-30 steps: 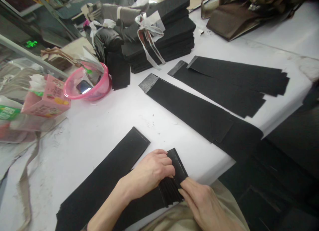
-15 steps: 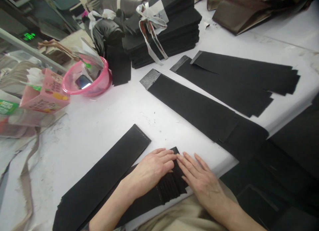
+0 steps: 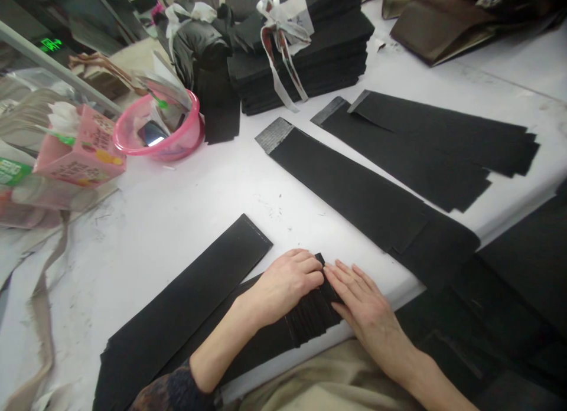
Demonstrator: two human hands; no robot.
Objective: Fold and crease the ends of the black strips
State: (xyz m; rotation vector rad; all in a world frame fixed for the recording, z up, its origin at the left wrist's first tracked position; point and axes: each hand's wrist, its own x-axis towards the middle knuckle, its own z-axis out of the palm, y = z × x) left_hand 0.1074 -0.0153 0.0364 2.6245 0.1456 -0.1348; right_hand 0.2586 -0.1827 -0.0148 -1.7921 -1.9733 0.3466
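Note:
My left hand point(image 3: 287, 284) rests with curled fingers on the end of a fanned stack of black strips point(image 3: 312, 316) at the near table edge. Flat beside it, my right hand point(image 3: 361, 299) has its fingers stretched out on the same stack, fingertips meeting those of the left. A long black strip point(image 3: 186, 299) lies on the white table point(image 3: 186, 210) just left of my hands. Further off lie another long black strip point(image 3: 349, 192) and a pile of overlapping black strips point(image 3: 425, 148).
A tied bundle of black sheets point(image 3: 305, 51) sits at the back. To the left stand a pink bowl point(image 3: 170, 148) holding a phone and a pink carton point(image 3: 84, 157). Brown material point(image 3: 443, 21) lies at the far right. A beige strap point(image 3: 42, 316) trails off the left.
My right hand has come up from the stack's near corner and now lies flat on it, fingers extended beside the left hand. The view has shifted slightly.

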